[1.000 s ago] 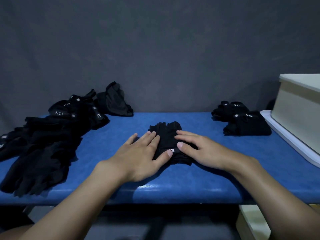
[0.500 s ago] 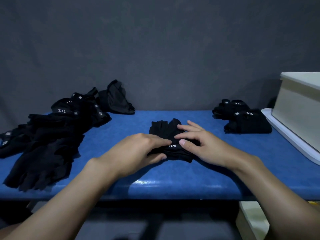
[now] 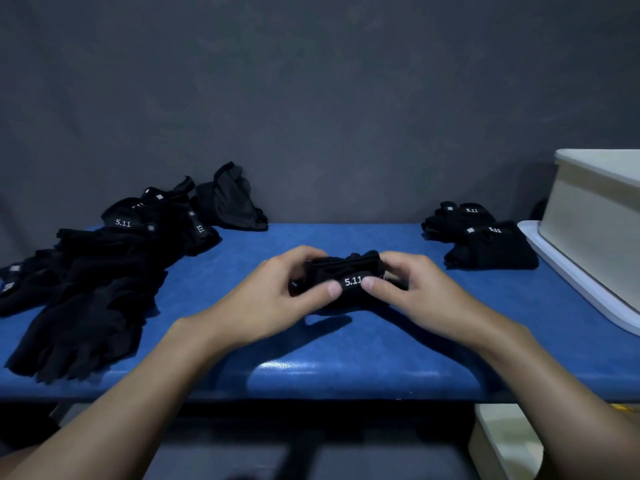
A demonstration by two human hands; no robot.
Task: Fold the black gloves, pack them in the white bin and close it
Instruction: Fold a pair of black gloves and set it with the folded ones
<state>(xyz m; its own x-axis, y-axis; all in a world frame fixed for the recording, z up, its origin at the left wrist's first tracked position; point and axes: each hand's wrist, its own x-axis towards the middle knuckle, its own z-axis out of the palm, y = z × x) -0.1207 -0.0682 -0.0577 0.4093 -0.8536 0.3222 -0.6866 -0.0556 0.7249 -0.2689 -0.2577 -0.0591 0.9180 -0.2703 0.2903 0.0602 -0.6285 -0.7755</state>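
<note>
Both hands meet at the middle of the desk, pinching one folded glove between them. Left hand grips its left end, thumb in front and fingers curled over the back; right hand grips the right end the same way, so the two thumbs nearly touch beside the white "5.11" mark. The bundle's long axis runs left to right, across the person's body, and it looks lifted just clear of the blue surface, though the shadow beneath makes that hard to settle.

The move to come turns on what lies to the right. A stack of already folded gloves sits near the desk's back right, and beyond it the bin stands on what seems to be its lid, at the far right edge. The right hand is the nearer one to both, so I judge it the likelier carrier, with the bundle travelling end-first along its own axis.

Nothing stands between the hands and the stack; the desk there is bare. The stack itself lies partly in the line toward the bin. Whether the bin's top is open cannot be told from this angle.

Well apart on the left lies a pile of unfolded gloves, out of the way and, by my reckoning, much of the task still to do.
</note>
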